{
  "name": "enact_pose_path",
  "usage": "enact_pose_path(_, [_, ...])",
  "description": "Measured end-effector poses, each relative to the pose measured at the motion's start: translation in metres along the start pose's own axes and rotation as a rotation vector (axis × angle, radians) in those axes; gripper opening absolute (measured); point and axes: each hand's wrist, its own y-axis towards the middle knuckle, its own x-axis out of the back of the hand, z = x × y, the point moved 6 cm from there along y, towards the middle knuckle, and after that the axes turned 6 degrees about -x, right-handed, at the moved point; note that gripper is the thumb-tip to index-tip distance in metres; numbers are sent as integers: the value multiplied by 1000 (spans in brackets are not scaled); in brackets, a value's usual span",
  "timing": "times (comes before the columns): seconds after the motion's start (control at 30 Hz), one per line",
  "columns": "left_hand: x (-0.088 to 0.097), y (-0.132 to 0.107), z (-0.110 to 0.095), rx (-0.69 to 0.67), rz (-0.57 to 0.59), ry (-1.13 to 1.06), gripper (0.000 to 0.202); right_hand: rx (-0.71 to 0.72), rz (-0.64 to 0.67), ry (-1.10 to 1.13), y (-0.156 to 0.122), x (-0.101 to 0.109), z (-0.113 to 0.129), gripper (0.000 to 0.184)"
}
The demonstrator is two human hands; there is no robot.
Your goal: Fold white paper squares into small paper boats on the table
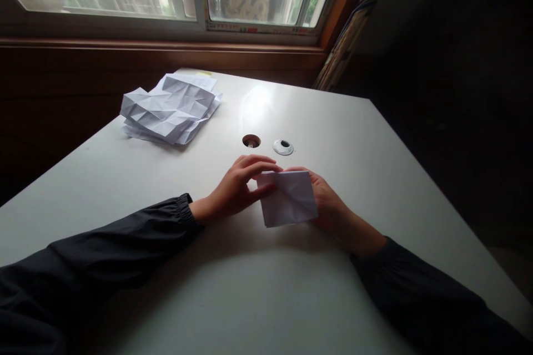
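Two bare hands were together low in the centre of the frame, above a white worktop (341, 144). The left hand (235, 188) was half open, its fingers arched and curved in to pinch the left edge of a folded square of white paper (289, 199). The right hand (327, 202) grasped the same square from the right and from beneath, with most of its fingers hidden behind the sheet and only their tips showing past the top edge. Black sleeves with gathered cuffs (104, 249) ran in from both lower corners. At upper left lay a loose stack of heavily creased white paper sheets (170, 111). Just above the hands sat a round brown-rimmed hole (251, 141) and, beside it, a silver-rimmed grommet (283, 147). A wooden window sill (166, 54) crossed the top of the frame, with a patterned curtain (345, 44) at upper right.
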Motion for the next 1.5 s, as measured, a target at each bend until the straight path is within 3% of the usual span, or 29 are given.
enact_pose_path(0.13, [-1,-1,-3,-32,17,63,36,-20,-2,-28,1,2,0,42])
enact_pose_path(0.3, [2,0,-7,-63,20,3,13,-26,-40,-25,6,9,-5,39])
enact_pose_path(0.43, [0,0,-9,-116,31,-60,8,19,-33,-93,4,7,-1,38])
enact_pose_path(0.63, [0,-5,1,89,4,-142,18,165,28,-399,-14,-12,8,37])
enact_pose_path(0.77, [1,-5,-1,139,18,-158,21,276,11,-460,-20,-9,4,30])
enact_pose_path(0.97, [5,-6,11,245,-88,-111,27,216,11,-271,-17,0,-1,59])
enact_pose_path(1.07, [6,-6,17,310,-124,-102,31,244,66,-337,-17,-7,4,48])
enact_pose_path(1.2, [2,-7,22,391,-95,-230,42,250,9,-513,-16,-9,6,32])
enact_pose_path(1.5, [-3,-8,29,491,-148,-555,51,197,37,-404,-14,-9,5,32])
